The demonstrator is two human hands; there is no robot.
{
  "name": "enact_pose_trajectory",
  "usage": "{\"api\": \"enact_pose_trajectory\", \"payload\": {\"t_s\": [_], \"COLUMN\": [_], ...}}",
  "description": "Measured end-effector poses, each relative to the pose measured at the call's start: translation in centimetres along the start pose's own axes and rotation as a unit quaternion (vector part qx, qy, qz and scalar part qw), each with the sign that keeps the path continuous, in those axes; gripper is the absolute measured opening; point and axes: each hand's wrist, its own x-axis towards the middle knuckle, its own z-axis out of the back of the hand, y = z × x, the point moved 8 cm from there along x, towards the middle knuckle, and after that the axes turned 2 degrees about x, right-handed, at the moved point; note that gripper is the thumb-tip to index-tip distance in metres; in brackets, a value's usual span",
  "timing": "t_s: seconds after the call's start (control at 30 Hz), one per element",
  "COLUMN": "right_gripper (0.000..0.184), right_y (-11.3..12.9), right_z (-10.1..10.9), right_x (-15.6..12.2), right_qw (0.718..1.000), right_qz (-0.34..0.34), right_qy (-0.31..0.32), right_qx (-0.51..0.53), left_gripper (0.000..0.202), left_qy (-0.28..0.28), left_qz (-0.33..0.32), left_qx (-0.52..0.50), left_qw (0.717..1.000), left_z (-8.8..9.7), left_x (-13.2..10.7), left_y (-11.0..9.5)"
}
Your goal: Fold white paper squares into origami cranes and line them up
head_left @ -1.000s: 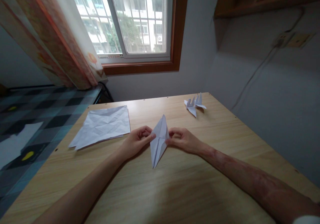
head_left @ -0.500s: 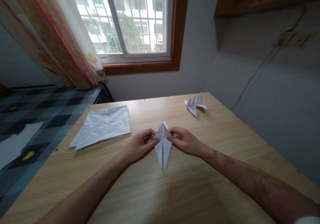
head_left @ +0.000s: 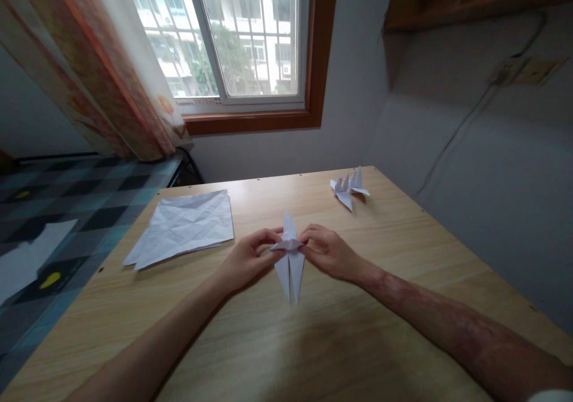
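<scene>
Pinches narrowly, right of creased white sheets [head_left: 192, 220], with left grip [head_left: 250, 255] on the left side of folded white paper [head_left: 290, 245] over the surface [head_left: 215, 342]. Holds it with two slim flaps [head_left: 282, 276] pointing nearward. Pinches its right side narrowly with right grip [head_left: 329, 252]. Shows, farther right, two folded paper birds [head_left: 344, 196] near the far corner.

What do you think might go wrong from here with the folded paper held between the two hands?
The left hand and right hand pinch the folded paper from opposite sides, so an uneven pull might tear it or skew its creases. Its two narrow points, free of the fingers, could bend if pressed against the table.
</scene>
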Motion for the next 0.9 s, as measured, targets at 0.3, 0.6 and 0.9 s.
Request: {"api": "enact_pose_trajectory", "payload": {"t_s": [0.3, 0.6, 0.9], "right_gripper": [0.018, 0.022, 0.026], "right_y": [-3.2, -3.5, -3.7], "right_z": [-0.4, -1.2, -0.4], "right_x": [-0.7, -0.8, -0.5], "right_qw": [0.993, 0.977, 0.981], "right_qz": [-0.072, -0.098, -0.118], "right_qy": [-0.018, 0.018, -0.031], "right_qx": [0.089, 0.191, 0.152], "left_gripper": [0.037, 0.043, 0.044], "left_qy": [-0.027, -0.010, -0.007], "left_qz": [0.059, 0.071, 0.039], "left_qx": [-0.103, -0.072, -0.023], "left_qw": [0.993, 0.995, 0.999], "left_z": [-0.3, -1.2, -0.9], "left_x": [-0.1, -0.3, -0.1], "left_y": [1.2, 0.8, 0.0]}}
